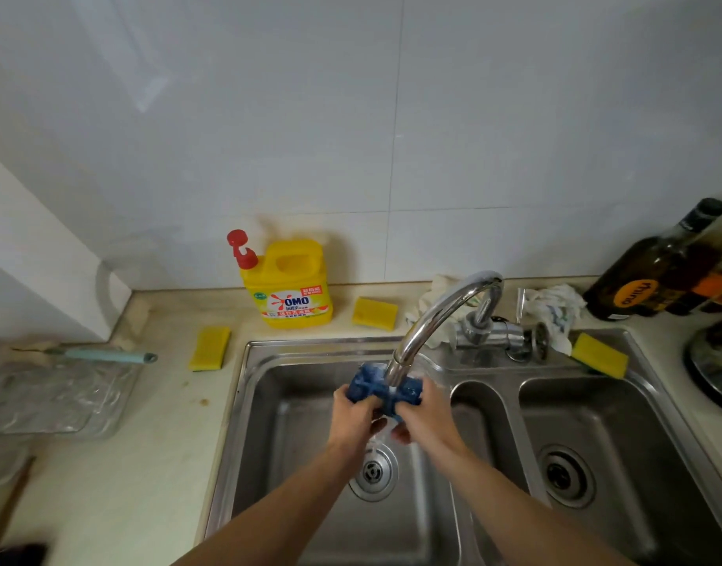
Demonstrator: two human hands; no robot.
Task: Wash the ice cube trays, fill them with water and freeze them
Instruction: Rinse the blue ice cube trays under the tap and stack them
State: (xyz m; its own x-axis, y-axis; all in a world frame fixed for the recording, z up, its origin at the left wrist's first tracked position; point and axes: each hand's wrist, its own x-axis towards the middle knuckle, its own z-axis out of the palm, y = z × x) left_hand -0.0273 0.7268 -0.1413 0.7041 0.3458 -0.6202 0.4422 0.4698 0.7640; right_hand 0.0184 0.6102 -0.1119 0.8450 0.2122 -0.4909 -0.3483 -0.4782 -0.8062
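"OMO" on yellow detergent jug (287, 285)

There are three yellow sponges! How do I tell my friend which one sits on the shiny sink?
Find the steel double sink and follow its back rim right, past the curved tap. At the right back corner a yellow sponge lies on the metal, beside a crumpled white cloth. The left sponge and middle sponge lie on the beige counter instead.

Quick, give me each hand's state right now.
Left hand: grips the blue ice cube tray under the tap.
Right hand: grips the same tray.
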